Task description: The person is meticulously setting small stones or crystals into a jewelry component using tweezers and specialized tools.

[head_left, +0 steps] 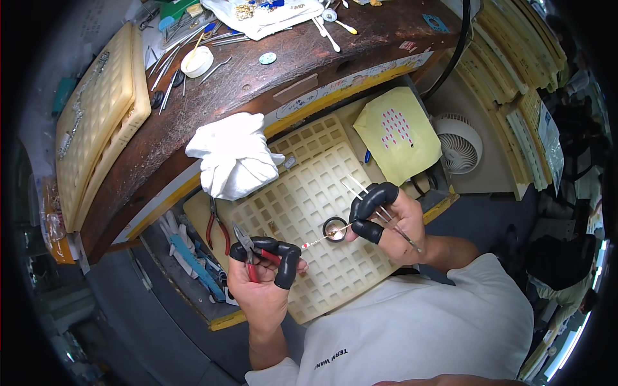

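Note:
My left hand [261,296], with black finger covers, grips red-handled cutting pliers [243,238] across its fingers. Its thumb and fingertip pinch one end of a thin chain [318,242], which carries a small red-and-white piece near that hand. My right hand [405,235], also in black finger covers, pinches the chain's other end. Metal tweezers [391,222] lie between its fingers, tips pointing up and left. Below the stretched chain, a small round black-rimmed dish [335,220] sits on the pale pocketed tray [328,299]; small gold-coloured bits appear inside it.
The tray lies in a pulled-out drawer. A white cloth bundle [235,157] and second red-handled pliers [217,226] are at its left. Yellow paper with red marks [396,138] and a white fan [457,145] stand right. The wooden bench [257,83] carries tools and swabs.

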`<action>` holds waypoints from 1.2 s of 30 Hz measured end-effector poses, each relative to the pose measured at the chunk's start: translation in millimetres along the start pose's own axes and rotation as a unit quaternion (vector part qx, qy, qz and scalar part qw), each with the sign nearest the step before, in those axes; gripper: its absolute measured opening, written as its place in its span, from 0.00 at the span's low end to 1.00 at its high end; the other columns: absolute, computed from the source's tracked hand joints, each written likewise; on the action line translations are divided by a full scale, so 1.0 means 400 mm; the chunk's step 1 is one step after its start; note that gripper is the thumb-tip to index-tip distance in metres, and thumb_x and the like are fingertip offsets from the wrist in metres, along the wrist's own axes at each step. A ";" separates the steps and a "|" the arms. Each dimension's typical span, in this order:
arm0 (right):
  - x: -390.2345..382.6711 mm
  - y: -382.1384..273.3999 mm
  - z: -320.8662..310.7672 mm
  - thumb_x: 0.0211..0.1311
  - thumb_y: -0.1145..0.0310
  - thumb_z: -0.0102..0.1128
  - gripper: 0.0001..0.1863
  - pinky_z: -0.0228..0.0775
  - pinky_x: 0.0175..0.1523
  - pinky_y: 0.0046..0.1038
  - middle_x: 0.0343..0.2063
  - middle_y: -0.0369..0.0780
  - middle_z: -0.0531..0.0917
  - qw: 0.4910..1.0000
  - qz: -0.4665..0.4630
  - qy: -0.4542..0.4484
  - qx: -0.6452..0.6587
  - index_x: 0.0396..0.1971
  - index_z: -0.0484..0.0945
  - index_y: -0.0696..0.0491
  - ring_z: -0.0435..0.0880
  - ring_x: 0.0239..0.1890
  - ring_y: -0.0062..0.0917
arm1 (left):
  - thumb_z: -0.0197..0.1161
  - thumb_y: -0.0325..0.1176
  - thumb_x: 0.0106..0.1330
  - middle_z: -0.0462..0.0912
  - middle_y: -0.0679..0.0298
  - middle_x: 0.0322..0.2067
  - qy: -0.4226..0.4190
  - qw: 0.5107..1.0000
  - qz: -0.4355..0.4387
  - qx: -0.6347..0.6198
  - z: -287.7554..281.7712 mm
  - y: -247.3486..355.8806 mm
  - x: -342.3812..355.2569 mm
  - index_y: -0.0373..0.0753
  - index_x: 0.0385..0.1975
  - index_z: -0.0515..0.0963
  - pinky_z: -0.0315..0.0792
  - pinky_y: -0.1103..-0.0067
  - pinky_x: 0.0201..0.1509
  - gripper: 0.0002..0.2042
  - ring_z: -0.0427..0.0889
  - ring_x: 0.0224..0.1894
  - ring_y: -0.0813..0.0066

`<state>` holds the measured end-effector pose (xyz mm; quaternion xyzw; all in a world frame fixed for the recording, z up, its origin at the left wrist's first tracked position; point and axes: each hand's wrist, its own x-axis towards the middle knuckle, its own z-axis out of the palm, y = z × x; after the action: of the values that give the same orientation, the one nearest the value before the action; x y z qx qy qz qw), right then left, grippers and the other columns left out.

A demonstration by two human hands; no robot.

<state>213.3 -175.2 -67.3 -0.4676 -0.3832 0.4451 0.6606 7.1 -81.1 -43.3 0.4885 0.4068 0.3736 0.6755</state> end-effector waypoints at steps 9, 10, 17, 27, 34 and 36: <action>-0.001 0.001 0.000 0.58 0.87 0.55 0.10 0.76 0.47 0.25 0.35 0.41 0.79 1.000 0.005 0.000 0.005 0.38 0.70 0.60 0.84 0.39 0.23 | 0.63 0.11 0.58 0.81 0.55 0.33 0.011 1.000 0.003 0.001 0.003 -0.001 -0.002 0.29 0.43 0.68 0.84 0.74 0.35 0.16 0.84 0.30 0.70; -0.001 0.001 0.001 0.58 0.87 0.55 0.10 0.76 0.47 0.25 0.35 0.41 0.80 1.000 0.007 0.002 0.006 0.38 0.70 0.60 0.84 0.39 0.23 | 0.63 0.11 0.58 0.81 0.55 0.33 0.010 1.000 0.003 -0.001 0.003 -0.001 -0.002 0.29 0.42 0.68 0.84 0.74 0.35 0.16 0.84 0.30 0.70; 0.001 0.004 -0.001 0.59 0.87 0.55 0.10 0.77 0.47 0.25 0.35 0.41 0.80 1.000 0.004 -0.009 0.001 0.38 0.70 0.60 0.84 0.39 0.23 | 0.64 0.12 0.59 0.81 0.56 0.32 0.000 1.000 0.024 0.007 -0.003 -0.013 0.001 0.32 0.44 0.68 0.84 0.77 0.32 0.17 0.84 0.30 0.72; -0.001 0.003 -0.001 0.60 0.87 0.54 0.10 0.77 0.48 0.25 0.34 0.40 0.80 1.000 0.005 -0.009 -0.003 0.39 0.69 0.59 0.84 0.39 0.22 | 0.64 0.12 0.58 0.81 0.56 0.32 -0.002 1.000 0.026 -0.002 -0.004 -0.015 0.000 0.32 0.44 0.68 0.84 0.77 0.32 0.17 0.84 0.30 0.72; 0.000 0.003 -0.001 0.60 0.86 0.54 0.10 0.76 0.47 0.24 0.34 0.40 0.81 1.000 0.000 -0.015 -0.007 0.39 0.69 0.59 0.84 0.38 0.22 | 0.63 0.12 0.59 0.81 0.56 0.32 0.001 1.000 0.026 0.001 -0.002 -0.013 0.000 0.32 0.44 0.68 0.84 0.77 0.32 0.17 0.84 0.30 0.72; 0.000 0.004 0.000 0.60 0.86 0.54 0.10 0.76 0.47 0.24 0.34 0.40 0.81 1.000 0.002 -0.013 -0.007 0.39 0.69 0.59 0.84 0.38 0.22 | 0.63 0.12 0.59 0.81 0.56 0.32 0.002 1.000 0.025 0.001 -0.002 -0.012 0.000 0.32 0.44 0.68 0.83 0.77 0.32 0.16 0.84 0.29 0.72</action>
<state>213.0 -175.2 -68.7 -0.4668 -0.3937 0.4496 0.6519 6.8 -81.9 -48.1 0.4986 0.3961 0.3907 0.6648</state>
